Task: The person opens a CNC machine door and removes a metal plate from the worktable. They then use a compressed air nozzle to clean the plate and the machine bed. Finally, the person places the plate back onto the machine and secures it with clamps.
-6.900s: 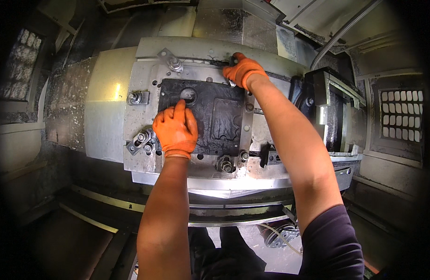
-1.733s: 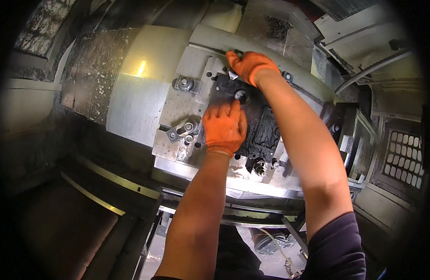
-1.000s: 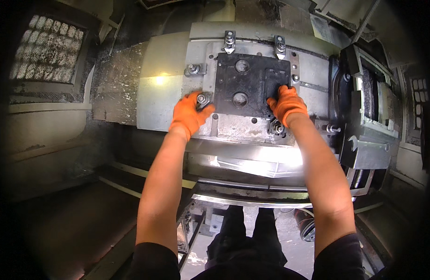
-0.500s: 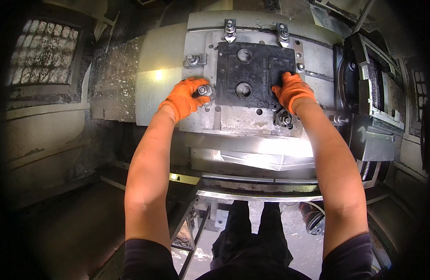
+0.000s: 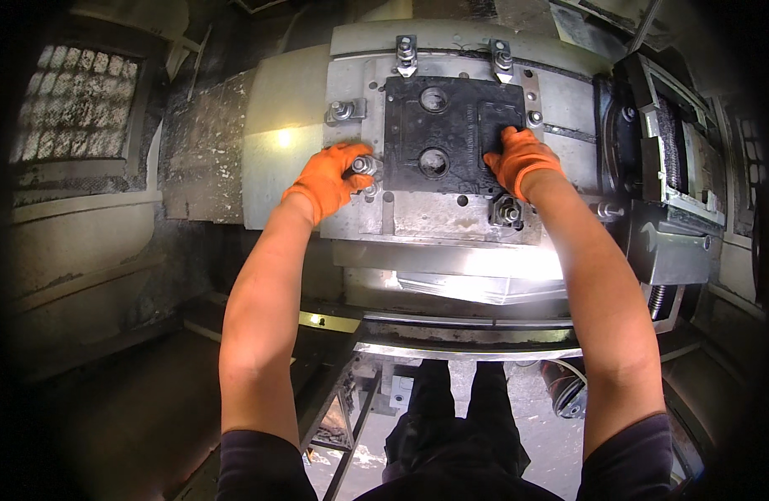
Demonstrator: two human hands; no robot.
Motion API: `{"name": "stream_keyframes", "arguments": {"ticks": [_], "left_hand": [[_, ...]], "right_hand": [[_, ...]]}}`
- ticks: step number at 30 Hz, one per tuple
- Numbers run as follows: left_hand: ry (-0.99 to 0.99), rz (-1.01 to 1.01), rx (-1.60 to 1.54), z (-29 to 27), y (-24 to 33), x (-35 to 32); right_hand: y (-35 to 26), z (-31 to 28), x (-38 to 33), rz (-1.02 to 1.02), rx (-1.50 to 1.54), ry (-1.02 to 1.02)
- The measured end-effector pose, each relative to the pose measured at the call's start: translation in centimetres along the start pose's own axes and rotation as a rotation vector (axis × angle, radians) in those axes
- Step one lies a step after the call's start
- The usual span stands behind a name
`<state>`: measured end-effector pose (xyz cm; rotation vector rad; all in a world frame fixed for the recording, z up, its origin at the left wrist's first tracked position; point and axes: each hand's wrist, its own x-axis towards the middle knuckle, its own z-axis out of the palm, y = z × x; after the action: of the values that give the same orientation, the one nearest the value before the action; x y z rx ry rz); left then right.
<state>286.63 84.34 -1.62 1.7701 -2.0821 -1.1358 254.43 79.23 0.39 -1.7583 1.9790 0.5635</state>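
A dark, nearly square metal plate (image 5: 453, 134) with two round holes lies on a grey fixture plate (image 5: 422, 219). My left hand (image 5: 327, 179), in an orange glove, curls its thumb and fingers around a clamp bolt (image 5: 362, 165) with a nut, just off the dark plate's left edge. In a matching glove, my right hand (image 5: 525, 164) grips the right edge of the dark plate, its thumb on the top face. Its other fingers are partly hidden. Directly below my right hand sits another clamp (image 5: 507, 210).
Two clamps, one upper left (image 5: 407, 55) and one upper right (image 5: 501, 60), reach the plate's far edge. Another bolted clamp (image 5: 344, 110) stands left of it. Machine parts (image 5: 670, 167) rise at the right. A metal sill (image 5: 468, 341) crosses in front of my legs.
The whole view has shifted slightly. Both hands keep their places, the left around the clamp bolt and the right on the plate's edge.
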Motion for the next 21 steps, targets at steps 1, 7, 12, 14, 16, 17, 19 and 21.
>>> {"name": "stream_keyframes", "arguments": {"ticks": [1,7,12,14,16,17,19,21], "left_hand": [[0.011,-0.002,0.013,0.1,0.2,-0.1],[-0.033,0.003,-0.051,-0.3,-0.4,0.2],[-0.054,0.051,-0.052,-0.3,-1.2,0.5],[0.027,0.141,0.067,-0.1,-1.4,0.3],[0.192,0.324,0.279,0.2,-1.0,-0.2],[0.232,0.356,0.317,0.1,-0.4,-0.3],[0.312,0.417,0.394,-0.6,0.7,-0.6],[0.260,0.319,0.558,-0.9,1.5,-0.7]], "right_hand": [[0.0,0.0,0.0,0.009,-0.002,-0.007],[-0.2,-0.2,0.0,0.000,-0.006,-0.010],[-0.4,-0.9,0.0,0.009,-0.013,-0.047],[-0.5,-0.9,-0.1,0.008,-0.014,-0.061],[-0.2,-0.8,-0.1,-0.017,-0.014,-0.043],[-0.2,-0.9,-0.3,-0.008,-0.010,-0.051],[-0.4,-1.5,-0.8,0.008,-0.002,-0.066],[-0.3,-1.3,-0.6,0.005,0.002,-0.064]]}}
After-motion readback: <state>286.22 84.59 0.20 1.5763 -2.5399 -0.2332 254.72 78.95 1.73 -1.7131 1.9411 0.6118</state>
